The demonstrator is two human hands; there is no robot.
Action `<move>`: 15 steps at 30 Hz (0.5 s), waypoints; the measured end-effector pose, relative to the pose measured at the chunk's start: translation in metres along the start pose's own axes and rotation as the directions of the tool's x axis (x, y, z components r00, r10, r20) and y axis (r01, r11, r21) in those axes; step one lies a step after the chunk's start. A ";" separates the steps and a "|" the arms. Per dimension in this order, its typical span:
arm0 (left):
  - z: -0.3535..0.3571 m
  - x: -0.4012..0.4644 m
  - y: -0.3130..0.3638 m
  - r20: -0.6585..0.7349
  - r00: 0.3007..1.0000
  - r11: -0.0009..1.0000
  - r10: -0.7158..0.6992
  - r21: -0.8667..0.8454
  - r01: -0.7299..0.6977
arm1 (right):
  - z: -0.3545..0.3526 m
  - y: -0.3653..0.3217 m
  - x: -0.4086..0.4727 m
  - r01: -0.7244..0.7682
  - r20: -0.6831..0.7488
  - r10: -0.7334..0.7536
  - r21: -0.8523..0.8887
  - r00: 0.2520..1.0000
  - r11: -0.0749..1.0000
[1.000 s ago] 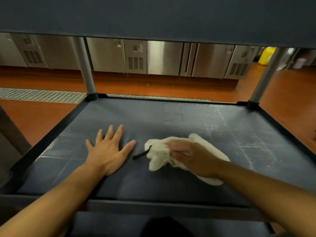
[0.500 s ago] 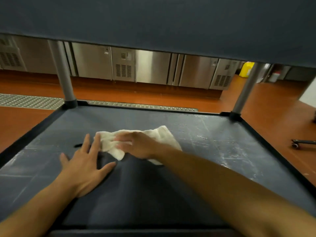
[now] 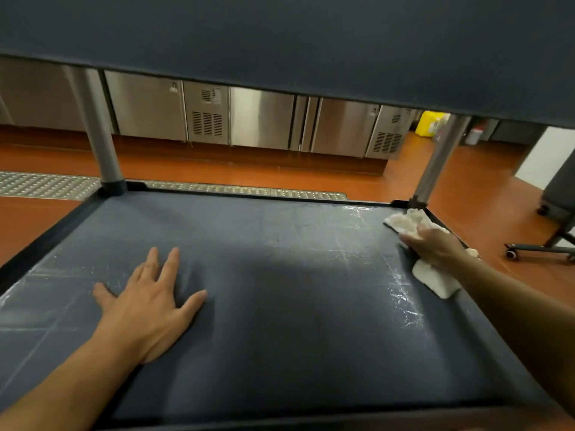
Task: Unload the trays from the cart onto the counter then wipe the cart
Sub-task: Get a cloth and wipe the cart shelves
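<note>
Head view: looking down at the dark blue lower shelf (image 3: 280,306) of a cart, beneath the underside of its upper shelf (image 3: 280,42), with two grey posts (image 3: 99,129) rising from the far corners. Left hand (image 3: 149,306) laid flat on the shelf's left half, fingers straight and spread, grip released, holding nothing. Right hand (image 3: 435,247) far over at the shelf's right rim near the far right corner, pressing down on a white cloth (image 3: 407,220), fingers curved over it, grip apparently grasping the cloth. Cloth bunched ahead of the fingers and trailing out again below the wrist along the rim. Pale wet streaks on the shelf just left of the cloth. Behind: orange floor (image 3: 249,169), a metal drain grate (image 3: 46,185), stainless steel cabinets (image 3: 261,116), a yellow container (image 3: 431,122).
</note>
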State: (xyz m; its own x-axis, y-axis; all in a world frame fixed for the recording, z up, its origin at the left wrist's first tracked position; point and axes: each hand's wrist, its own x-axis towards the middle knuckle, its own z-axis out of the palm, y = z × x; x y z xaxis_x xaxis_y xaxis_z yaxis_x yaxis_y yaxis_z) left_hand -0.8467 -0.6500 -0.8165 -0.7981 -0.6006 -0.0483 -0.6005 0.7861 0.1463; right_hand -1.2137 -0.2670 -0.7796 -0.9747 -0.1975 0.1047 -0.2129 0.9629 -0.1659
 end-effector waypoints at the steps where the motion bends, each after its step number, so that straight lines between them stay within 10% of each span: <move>1: 0.000 0.000 0.000 0.001 1.000 1.000 0.003 -0.005 -0.003 | 0.002 0.003 -0.008 0.006 -0.003 -0.006 0.049 1.000 0.999; 15: -0.014 -0.023 0.101 0.041 0.951 0.952 0.306 -0.011 -0.305 | -0.009 0.000 -0.065 -0.067 0.027 0.062 0.243 0.998 0.968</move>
State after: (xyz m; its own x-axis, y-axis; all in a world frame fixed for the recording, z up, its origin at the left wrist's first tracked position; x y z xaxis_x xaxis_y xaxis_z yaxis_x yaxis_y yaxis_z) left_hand -0.8883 -0.5587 -0.7864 -0.9448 -0.3250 -0.0418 -0.3274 0.9303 0.1654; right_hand -1.1494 -0.2528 -0.7778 -0.9875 -0.1425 0.0677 -0.1577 0.9004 -0.4055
